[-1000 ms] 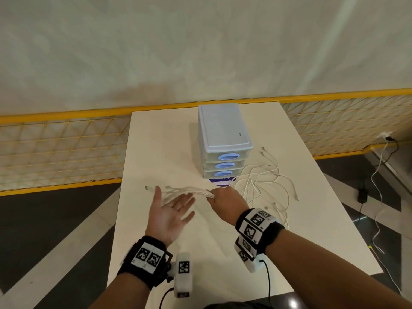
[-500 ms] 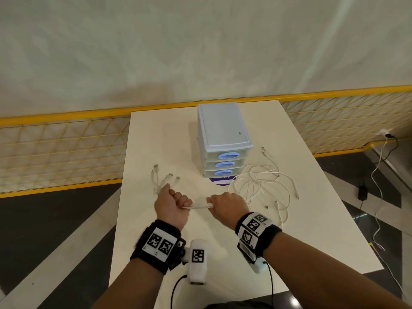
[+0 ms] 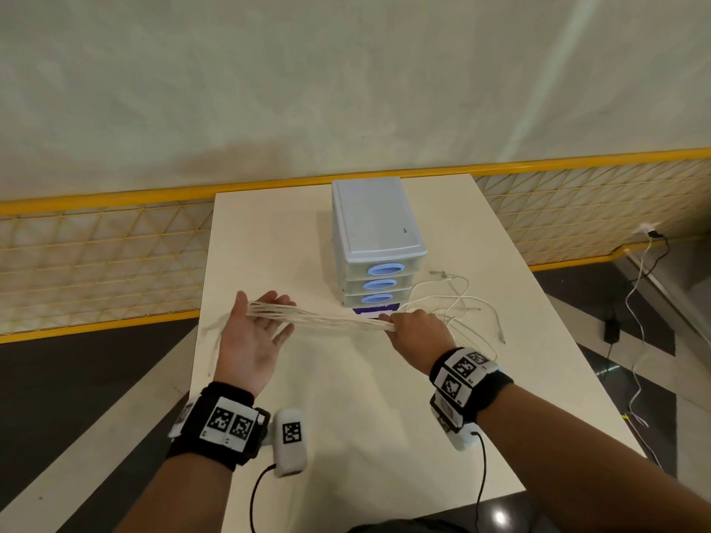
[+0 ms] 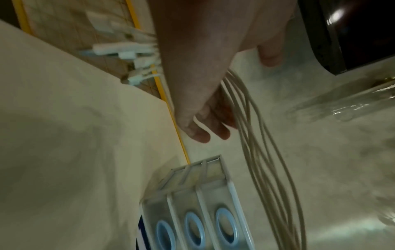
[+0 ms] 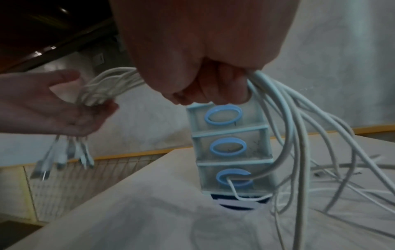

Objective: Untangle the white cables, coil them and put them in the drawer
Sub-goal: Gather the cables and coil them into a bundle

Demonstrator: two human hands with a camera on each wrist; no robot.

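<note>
Head view, cables: the white cables (image 3: 331,321) run as one bundle left to right above the worktop (image 3: 346,398), stretched between both hands, in front of the drawer unit (image 3: 379,244).
Head view, left grip: the left hand (image 3: 252,336) lies palm up, fingers spread and released, the bundle draped across them.
Head view, right grip: the right hand (image 3: 417,328) is clenched around the bundle; loose loops trail right onto the worktop.
Left wrist view: strands hang past the straight fingers (image 4: 200,128); plug ends (image 4: 128,50) poke out behind, blurred.
Right wrist view: fist tight on the cables; all three drawers look closed, and one strand crosses the lowest handle (image 5: 234,177).
Hard to tell: whether the trailing loops are still knotted.
</note>
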